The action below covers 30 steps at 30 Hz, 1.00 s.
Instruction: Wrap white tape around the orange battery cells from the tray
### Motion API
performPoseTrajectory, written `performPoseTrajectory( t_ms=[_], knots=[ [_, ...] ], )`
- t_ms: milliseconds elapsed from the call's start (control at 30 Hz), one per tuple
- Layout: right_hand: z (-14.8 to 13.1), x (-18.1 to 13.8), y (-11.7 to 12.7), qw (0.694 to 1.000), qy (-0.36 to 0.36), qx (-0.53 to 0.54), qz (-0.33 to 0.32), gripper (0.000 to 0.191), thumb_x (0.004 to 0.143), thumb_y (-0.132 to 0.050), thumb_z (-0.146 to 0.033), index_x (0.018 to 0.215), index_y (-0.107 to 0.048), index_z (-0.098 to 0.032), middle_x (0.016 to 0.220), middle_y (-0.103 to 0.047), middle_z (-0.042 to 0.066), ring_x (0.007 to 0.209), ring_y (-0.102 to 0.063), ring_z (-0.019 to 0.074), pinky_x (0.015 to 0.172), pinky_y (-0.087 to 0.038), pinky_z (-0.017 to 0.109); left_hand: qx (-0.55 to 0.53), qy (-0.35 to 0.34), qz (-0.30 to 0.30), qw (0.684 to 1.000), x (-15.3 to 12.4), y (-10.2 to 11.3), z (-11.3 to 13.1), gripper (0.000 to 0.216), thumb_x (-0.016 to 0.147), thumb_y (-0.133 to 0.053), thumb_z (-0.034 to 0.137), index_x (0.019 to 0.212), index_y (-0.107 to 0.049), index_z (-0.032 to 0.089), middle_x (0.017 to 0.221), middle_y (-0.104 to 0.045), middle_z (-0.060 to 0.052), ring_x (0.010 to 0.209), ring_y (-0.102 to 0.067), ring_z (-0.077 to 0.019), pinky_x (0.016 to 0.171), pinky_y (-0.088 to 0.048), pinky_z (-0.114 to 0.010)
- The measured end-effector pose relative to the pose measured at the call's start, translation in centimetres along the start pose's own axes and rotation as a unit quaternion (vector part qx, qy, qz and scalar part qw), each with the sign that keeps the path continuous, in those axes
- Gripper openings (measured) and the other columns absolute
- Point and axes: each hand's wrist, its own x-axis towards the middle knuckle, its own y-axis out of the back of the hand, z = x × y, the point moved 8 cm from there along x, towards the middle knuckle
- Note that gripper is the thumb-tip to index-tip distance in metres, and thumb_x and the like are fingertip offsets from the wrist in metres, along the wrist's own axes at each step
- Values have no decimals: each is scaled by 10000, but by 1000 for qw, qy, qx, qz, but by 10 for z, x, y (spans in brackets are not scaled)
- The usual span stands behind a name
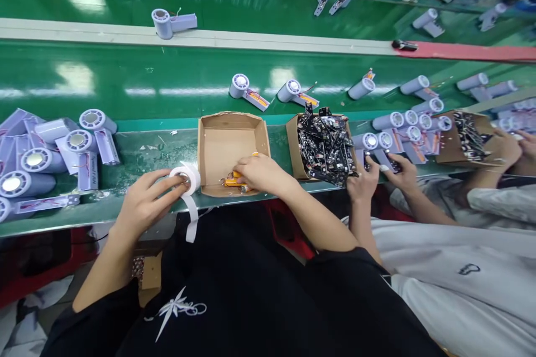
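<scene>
Carton on green bench beside glossy belt

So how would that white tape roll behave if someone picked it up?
The white tape roll would probably keep its shape, being wound into a ring. Its loose strip looks light and floppy, since it dangles with a bend. Stood on its rim, the roll might wander off, given its round outline.

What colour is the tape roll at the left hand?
The tape roll is white, clearest in the head view.
</scene>
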Motion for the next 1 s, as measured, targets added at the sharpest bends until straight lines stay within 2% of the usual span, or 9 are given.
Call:
performPoseTrajectory(
  t_ms=[167, 300, 400, 467, 600, 700, 767, 867, 1000],
  knots=[
    [19, 9, 8, 982, 16, 168, 80, 253, 1076, -628, -258, 1193, -843, -198, 1267, -832, 122, 1191, -774, 277, 1012, -579, 365, -6, -30, -16, 999, 14, -8, 10, 297, 1002, -690, 50, 1254, -726, 202, 1164, -836, -79, 1181, -739, -278, 911, -599, -403],
    [42, -10, 27, 836, 33, 492, 241, 390, 1023, -735, -493, 1256, -810, -190, 1258, -838, 109, 1125, -792, 248, 1007, -630, 378, -4, -52, -34, 998, 24, -12, 18, 264, 1049, -624, 70, 1252, -726, 204, 1157, -833, -54, 1172, -745, -269, 869, -593, -394],
    [34, -23, 27, 746, 49, 612, 257, 521, 936, -806, -618, 1272, -793, -221, 1250, -844, 93, 1131, -803, 241, 989, -664, 381, 20, -80, -38, 996, 32, -13, 25, 276, 1064, -604, 75, 1275, -724, 207, 1173, -829, -40, 1151, -755, -269, 840, -607, -389],
    [21, -27, 27, 744, 45, 616, 256, 482, 932, -820, -582, 1260, -802, -230, 1200, -861, 79, 1084, -821, 235, 954, -677, 366, 30, -97, -47, 994, 36, -14, 27, 301, 1066, -609, 82, 1301, -727, 228, 1196, -824, -32, 1157, -759, -261, 874, -626, -390],
    [2, -35, 44, 803, 26, 522, 286, 286, 977, -777, -417, 1172, -866, -227, 1131, -881, 53, 939, -833, 222, 860, -655, 316, 20, -112, -61, 992, 44, -17, 28, 292, 1074, -607, 106, 1299, -738, 238, 1230, -811, -46, 1191, -749, -251, 929, -638, -387],
    [-10, -34, 53, 850, 42, 461, 250, 223, 1012, -711, -303, 1126, -890, -234, 1076, -887, 19, 931, -828, 208, 882, -620, 290, 38, -124, -76, 989, 48, -18, 29, 263, 1074, -617, 124, 1283, -744, 219, 1221, -807, -55, 1182, -750, -250, 907, -642, -376],
    [-12, -31, 51, 852, 56, 475, 213, 241, 996, -724, -273, 1177, -880, -237, 1060, -886, 10, 962, -831, 209, 922, -623, 292, 70, -135, -88, 984, 50, -19, 31, 240, 1073, -622, 132, 1259, -754, 207, 1192, -812, -47, 1138, -766, -247, 885, -650, -364],
    [-7, -24, 41, 778, 64, 594, 195, 361, 883, -863, -310, 1234, -852, -224, 1142, -877, 46, 1060, -838, 244, 980, -665, 349, 104, -133, -81, 982, 54, -18, 37, 241, 1068, -613, 110, 1231, -764, 203, 1167, -818, -39, 1176, -779, -270, 890, -666, -356],
    [6, -16, 24, 588, 4, 737, 332, 566, 723, -1002, -472, 1192, -812, -219, 1115, -872, 70, 1032, -843, 266, 949, -712, 419, 115, -81, -21, 990, 62, -22, 45, 247, 1048, -617, 75, 1194, -763, 211, 1065, -817, -38, 1375, -713, -339, 931, -677, -360]
  ],
)
